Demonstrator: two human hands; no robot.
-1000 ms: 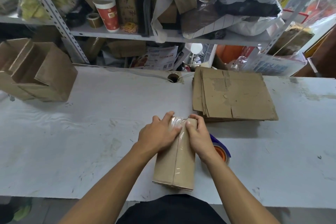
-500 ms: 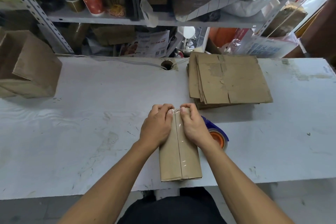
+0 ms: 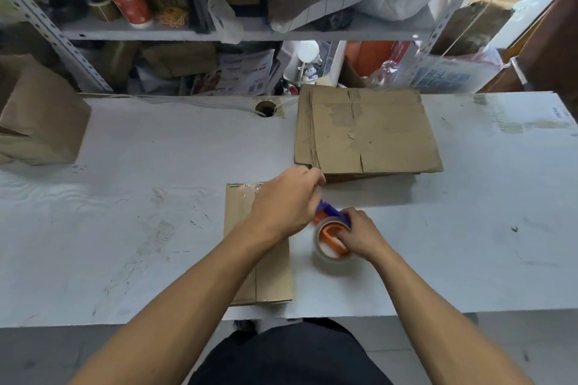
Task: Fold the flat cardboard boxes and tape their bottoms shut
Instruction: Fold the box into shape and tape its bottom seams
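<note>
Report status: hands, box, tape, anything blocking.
Right hand grips tape dispenser. Left hand curled over taped box, fingertips hidden, grip unclear. Flat stack just beyond, nothing blocking.

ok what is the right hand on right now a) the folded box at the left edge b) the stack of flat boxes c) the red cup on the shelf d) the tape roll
d: the right hand grips the tape roll on the table beside the box being taped, while the stack of flat boxes lies untouched behind it.
</note>
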